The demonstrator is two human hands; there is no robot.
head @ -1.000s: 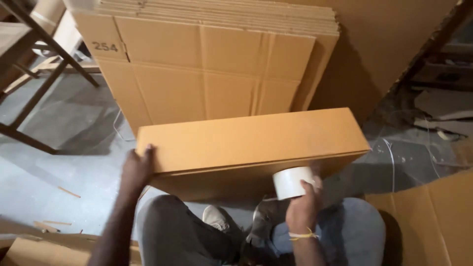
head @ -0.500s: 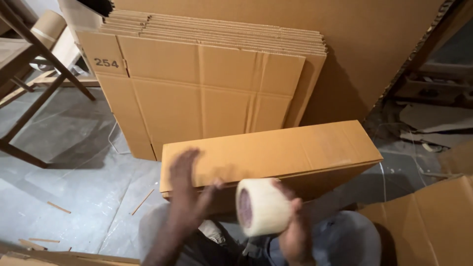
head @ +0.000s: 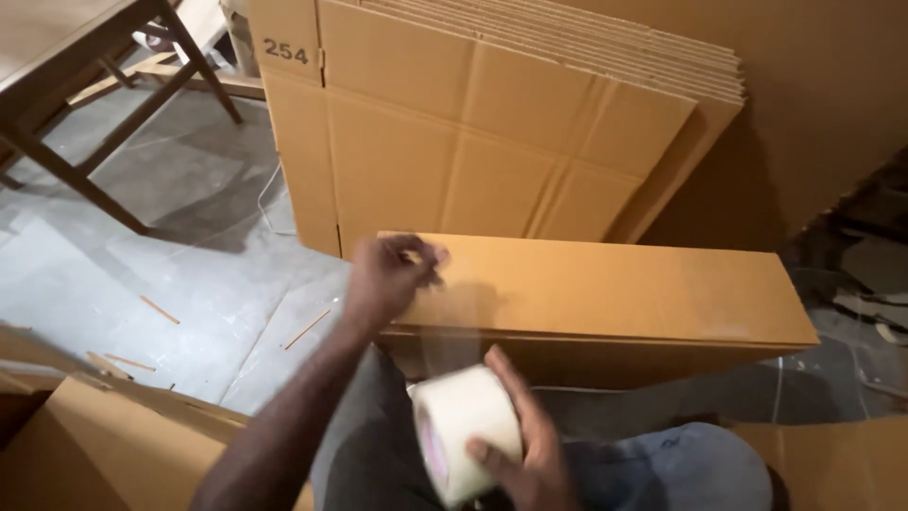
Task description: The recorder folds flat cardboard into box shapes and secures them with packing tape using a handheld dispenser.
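The left hand [head: 388, 274] is raised in front of the body, with its back turned toward the camera. Its fingers [head: 421, 254] are curled inward and the fingertips come close together in a pinch. The left forearm runs from the lower left of the view up to the wrist, which is nearly straight. The right hand [head: 520, 445] is lower, near the bottom edge of the view, close to the knees. Its fingers are spread and bent in a firm grip, and the thumb lies on the near side. Only a short part of the right wrist is visible. The two hands are near each other but do not touch.
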